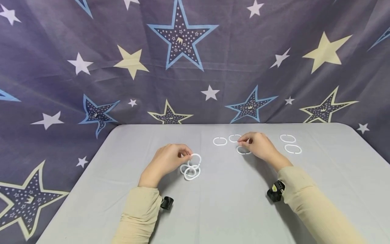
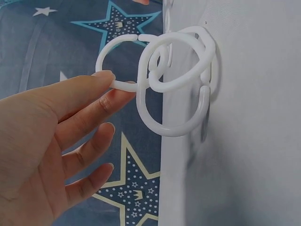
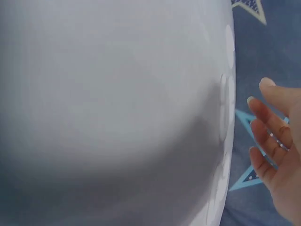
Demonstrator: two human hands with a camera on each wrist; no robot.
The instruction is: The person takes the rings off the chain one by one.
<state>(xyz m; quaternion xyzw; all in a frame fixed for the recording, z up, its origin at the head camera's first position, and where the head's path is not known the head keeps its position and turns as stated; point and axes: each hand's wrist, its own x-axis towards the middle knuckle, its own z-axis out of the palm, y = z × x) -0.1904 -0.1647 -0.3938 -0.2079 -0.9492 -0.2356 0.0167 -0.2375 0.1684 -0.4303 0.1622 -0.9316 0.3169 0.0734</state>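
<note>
My left hand (image 1: 166, 161) pinches one white C-shaped plastic link (image 2: 104, 51) between thumb and index finger, the other fingers loosely bent below. Hooked into it are more white links (image 2: 171, 131), a small bunch that hangs close over the table in the head view. My right hand (image 1: 259, 145) reaches over the far part of the table with its fingers slightly bent. In the right wrist view a gap shows between its thumb and fingers (image 3: 261, 110), with nothing held. Right by its fingertips lie two loose links, one nearer (image 1: 243, 154) and one farther (image 1: 234, 135).
Another loose link (image 1: 220, 145) lies just left of those two. Two more, a far one (image 1: 287, 135) and a near one (image 1: 293, 153), lie right of my right hand. The table has a pale grey cloth (image 1: 225, 203); a star-patterned curtain (image 1: 195, 81) hangs behind it.
</note>
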